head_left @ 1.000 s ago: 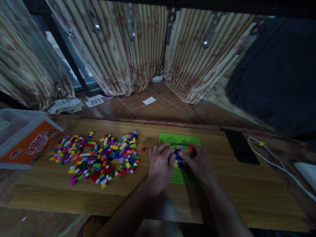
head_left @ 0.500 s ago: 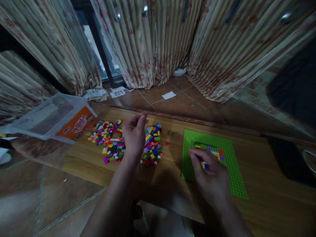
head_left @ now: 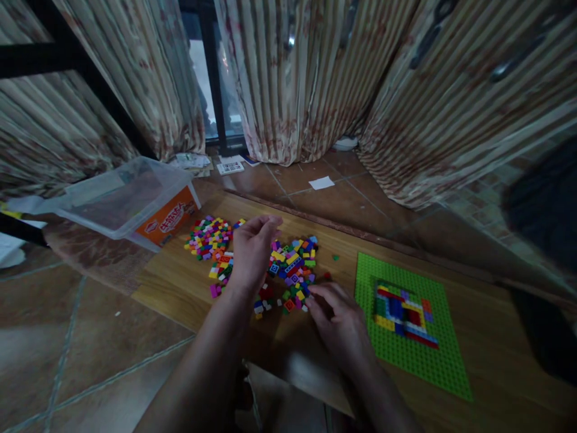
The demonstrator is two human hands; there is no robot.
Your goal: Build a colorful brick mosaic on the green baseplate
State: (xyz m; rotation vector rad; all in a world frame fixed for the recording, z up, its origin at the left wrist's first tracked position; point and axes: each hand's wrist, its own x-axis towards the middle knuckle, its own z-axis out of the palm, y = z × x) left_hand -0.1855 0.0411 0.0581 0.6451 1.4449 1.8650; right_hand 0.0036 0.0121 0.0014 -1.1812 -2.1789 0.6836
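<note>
My left hand [head_left: 253, 252] is closed in a pinch above the brick pile. What its fingertips hold, if anything, is too small to make out. At the right edge of the loose toy bricks [head_left: 288, 264], my right hand [head_left: 340, 316] has thumb and forefinger nearly together, touching or very near small bricks. Whether one is between them is not clear. Right of that hand lies a green baseplate [head_left: 433, 367]. A built block of coloured bricks [head_left: 403, 316], with red, blue, yellow and white pieces, sits on it.
More small bricks [head_left: 210, 237] spread on the wooden table [head_left: 171, 294]. A clear plastic tub [head_left: 130, 198] with an orange label stands at the far left. A dark flat object [head_left: 545, 337] lies at the right end. Curtains [head_left: 288, 90] hang behind, and papers [head_left: 321, 183] lie on the tiled floor.
My right hand has moved left from the built bricks on the baseplate to the loose pile. The left hand stays pinched above the pile. The view has shifted left.
</note>
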